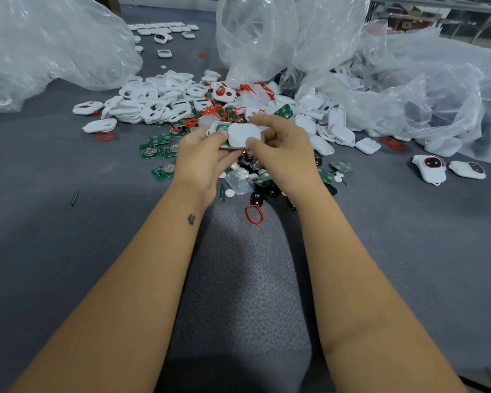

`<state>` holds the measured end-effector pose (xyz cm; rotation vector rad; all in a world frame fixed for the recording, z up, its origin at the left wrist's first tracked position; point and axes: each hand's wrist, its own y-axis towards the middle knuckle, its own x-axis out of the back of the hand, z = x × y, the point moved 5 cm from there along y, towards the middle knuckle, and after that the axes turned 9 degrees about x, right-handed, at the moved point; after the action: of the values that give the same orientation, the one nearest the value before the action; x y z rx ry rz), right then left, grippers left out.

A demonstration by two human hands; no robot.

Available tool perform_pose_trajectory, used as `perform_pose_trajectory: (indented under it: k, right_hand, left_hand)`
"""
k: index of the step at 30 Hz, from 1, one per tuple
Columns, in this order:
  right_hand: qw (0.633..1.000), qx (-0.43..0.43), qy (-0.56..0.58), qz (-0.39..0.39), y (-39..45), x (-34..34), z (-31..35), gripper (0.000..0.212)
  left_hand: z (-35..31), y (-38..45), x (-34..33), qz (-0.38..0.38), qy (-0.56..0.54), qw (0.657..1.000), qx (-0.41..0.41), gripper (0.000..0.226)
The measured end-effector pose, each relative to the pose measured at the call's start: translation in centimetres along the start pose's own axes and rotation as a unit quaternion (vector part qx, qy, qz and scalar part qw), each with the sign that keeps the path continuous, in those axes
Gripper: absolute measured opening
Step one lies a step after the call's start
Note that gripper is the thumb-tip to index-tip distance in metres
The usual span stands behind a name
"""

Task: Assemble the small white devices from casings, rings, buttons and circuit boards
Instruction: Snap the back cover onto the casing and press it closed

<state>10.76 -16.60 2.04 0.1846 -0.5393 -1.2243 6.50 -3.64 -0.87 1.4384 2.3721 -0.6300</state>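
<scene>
Two hands are closed on one device above the worktop's middle: the left hand grips the lower casing with its green board, the right hand pinches the white cover over it. Misalignment is judged likely to jam the snap-fit. Loose parts are heaped beyond, toward the far edge.

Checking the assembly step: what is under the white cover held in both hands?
Under the white cover a green circuit board shows at its left edge, seated in a white casing. The rest of the board is covered by the cover and fingers.
</scene>
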Motion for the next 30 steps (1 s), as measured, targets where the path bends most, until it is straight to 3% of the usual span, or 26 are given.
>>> perform_pose_trajectory:
  k: [4, 8, 13, 17, 25, 30]
  right_hand:
    - [0.998, 0.021, -0.051, 0.023, -0.1, -0.3, 0.0, 0.033]
    - [0.996, 0.05, -0.071, -0.022, -0.1, 0.3, 0.0, 0.024]
    - [0.984, 0.121, -0.134, -0.015, -0.3, 0.0, 0.6, 0.028]
    - [0.976, 0.128, -0.178, 0.002, -0.2, -0.2, 0.4, 0.032]
    - [0.98, 0.109, -0.167, -0.011, -0.1, -0.2, 0.2, 0.033]
    - [0.994, 0.071, -0.072, -0.03, -0.4, 0.1, 0.3, 0.038]
  left_hand:
    - [-0.2, 0.0, 0.3, -0.012, -0.047, 0.999, 0.004, 0.016]
    - [-0.2, 0.0, 0.1, 0.001, -0.063, 0.998, 0.021, 0.008]
    - [0.1, 0.1, 0.0, 0.015, -0.055, 0.996, 0.066, 0.034]
    - [0.2, 0.1, -0.2, 0.033, -0.034, 0.997, 0.068, 0.036]
    - [0.0, -0.3, -0.8, 0.087, 0.037, 0.995, 0.022, 0.013]
    - [-0.1, -0.4, -0.9, 0.116, 0.081, 0.99, -0.004, 0.022]
